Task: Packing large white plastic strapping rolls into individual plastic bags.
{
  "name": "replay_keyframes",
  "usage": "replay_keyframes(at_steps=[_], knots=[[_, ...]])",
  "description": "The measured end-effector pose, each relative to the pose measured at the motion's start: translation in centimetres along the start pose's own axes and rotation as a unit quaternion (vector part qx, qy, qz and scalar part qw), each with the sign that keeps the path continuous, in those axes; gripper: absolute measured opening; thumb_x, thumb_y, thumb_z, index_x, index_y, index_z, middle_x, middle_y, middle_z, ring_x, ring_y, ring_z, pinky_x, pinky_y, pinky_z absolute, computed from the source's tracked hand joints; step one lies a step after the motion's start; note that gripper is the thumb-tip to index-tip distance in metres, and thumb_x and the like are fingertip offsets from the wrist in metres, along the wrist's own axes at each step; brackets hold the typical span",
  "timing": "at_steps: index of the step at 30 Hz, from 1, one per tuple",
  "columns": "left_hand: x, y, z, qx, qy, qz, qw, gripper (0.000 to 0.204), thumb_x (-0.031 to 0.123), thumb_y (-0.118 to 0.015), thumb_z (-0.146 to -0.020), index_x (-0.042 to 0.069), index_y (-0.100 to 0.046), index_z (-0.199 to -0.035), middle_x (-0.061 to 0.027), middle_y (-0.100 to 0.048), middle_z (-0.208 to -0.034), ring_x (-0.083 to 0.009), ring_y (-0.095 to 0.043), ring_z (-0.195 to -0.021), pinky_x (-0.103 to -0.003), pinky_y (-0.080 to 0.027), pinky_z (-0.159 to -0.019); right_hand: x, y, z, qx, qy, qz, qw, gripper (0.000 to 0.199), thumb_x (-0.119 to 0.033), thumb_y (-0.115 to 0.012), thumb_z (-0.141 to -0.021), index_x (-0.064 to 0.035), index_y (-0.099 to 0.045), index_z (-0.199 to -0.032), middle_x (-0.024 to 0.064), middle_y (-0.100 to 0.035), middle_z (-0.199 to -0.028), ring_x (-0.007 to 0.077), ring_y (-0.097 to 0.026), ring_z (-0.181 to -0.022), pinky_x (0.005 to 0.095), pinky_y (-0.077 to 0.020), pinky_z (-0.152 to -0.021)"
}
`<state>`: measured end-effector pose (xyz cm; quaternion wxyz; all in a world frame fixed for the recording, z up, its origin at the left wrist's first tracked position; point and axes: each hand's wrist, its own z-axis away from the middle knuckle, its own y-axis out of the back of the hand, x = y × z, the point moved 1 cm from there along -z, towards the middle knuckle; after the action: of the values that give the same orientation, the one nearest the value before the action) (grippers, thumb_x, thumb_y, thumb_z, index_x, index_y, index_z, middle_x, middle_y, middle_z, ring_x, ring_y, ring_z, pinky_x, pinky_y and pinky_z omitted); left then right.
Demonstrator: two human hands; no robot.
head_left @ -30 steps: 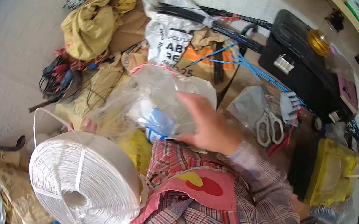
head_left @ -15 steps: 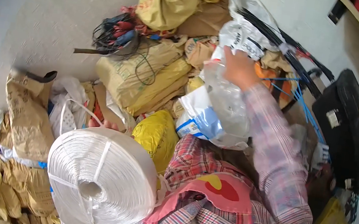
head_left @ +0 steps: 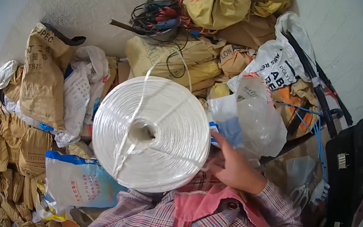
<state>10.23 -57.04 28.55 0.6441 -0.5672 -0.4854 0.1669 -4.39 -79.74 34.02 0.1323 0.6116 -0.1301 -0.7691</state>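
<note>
A large roll of shiny white plastic twine (head_left: 174, 131) is held up in front of my chest, its round face and hollow core toward me. White straps cross that face, and a loose strand loops above the top edge. My right hand (head_left: 239, 167) is at the roll's lower right edge, index finger stretched out and fingers apart; whether it touches the roll I cannot tell. My left hand is hidden, probably by the roll. Just right of the roll lies a clear plastic bag (head_left: 260, 118) with a red-edged mouth, beside a white and blue packet (head_left: 227, 120).
Brown paper sacks (head_left: 43, 79) and a white-blue printed bag (head_left: 80, 180) lie at left. Yellow sacks (head_left: 221, 2), bundled cables (head_left: 160, 16) and a printed white bag (head_left: 273, 61) are piled at the back. Black rods (head_left: 321, 87), blue ties (head_left: 317, 134) and a black case (head_left: 346, 171) stand right.
The twine roll has come up and to the right, its face turned more toward me. My right hand has drawn back from the clear bag to the roll's edge. My left hand's fingers have gone from sight.
</note>
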Motion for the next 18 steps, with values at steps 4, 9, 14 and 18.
replay_keyframes(at_steps=[4,9,14,18], knots=[[-1.1,0.6,1.6,0.025,0.035,0.007,0.999,0.077,0.044,-0.06,-0.09,0.011,-0.024,-0.149,-0.0154,-0.037,-0.146,-0.0242,-0.038,-0.135,-0.048,-0.034,-0.109,-1.1,3.9,2.3,0.022,0.12,0.029,0.992,0.036,-0.013,-0.064,-0.088,-0.0004,-0.052,-0.119,0.0044,-0.062,-0.077,0.0115,-0.059,-0.071,0.028,-0.0474,-0.062],[-2.7,1.1,1.9,0.052,0.105,0.02,0.993,0.07,0.043,-0.055,-0.093,0.01,-0.027,-0.148,-0.0151,-0.041,-0.143,-0.0241,-0.041,-0.132,-0.045,-0.038,-0.107,-3.4,9.0,5.2,0.179,0.105,-0.279,0.938,0.01,-0.004,-0.056,-0.086,-0.0005,-0.057,-0.096,0.0019,-0.056,-0.076,0.0057,-0.05,-0.061,0.0216,-0.0407,-0.053],[-5.6,1.4,1.4,0.079,0.164,0.029,0.983,0.064,0.043,-0.05,-0.097,0.01,-0.029,-0.147,-0.0149,-0.045,-0.139,-0.024,-0.044,-0.13,-0.042,-0.041,-0.106,-6.1,11.3,5.9,0.256,0.179,-0.174,0.934,0.013,-0.011,-0.052,-0.091,0.0001,-0.055,-0.098,0.0009,-0.045,-0.067,0.0036,-0.036,-0.053,0.0201,-0.0288,-0.044],[-7.3,2.0,1.0,0.099,0.21,0.042,0.972,0.059,0.042,-0.046,-0.099,0.009,-0.031,-0.146,-0.0147,-0.048,-0.137,-0.024,-0.046,-0.128,-0.04,-0.044,-0.104,-8.8,12.3,6.1,0.3,0.287,-0.299,0.859,0.018,-0.016,-0.048,-0.097,0.0011,-0.053,-0.102,-0.0037,-0.038,-0.063,0.0011,-0.031,-0.051,0.0176,-0.0245,-0.045]])
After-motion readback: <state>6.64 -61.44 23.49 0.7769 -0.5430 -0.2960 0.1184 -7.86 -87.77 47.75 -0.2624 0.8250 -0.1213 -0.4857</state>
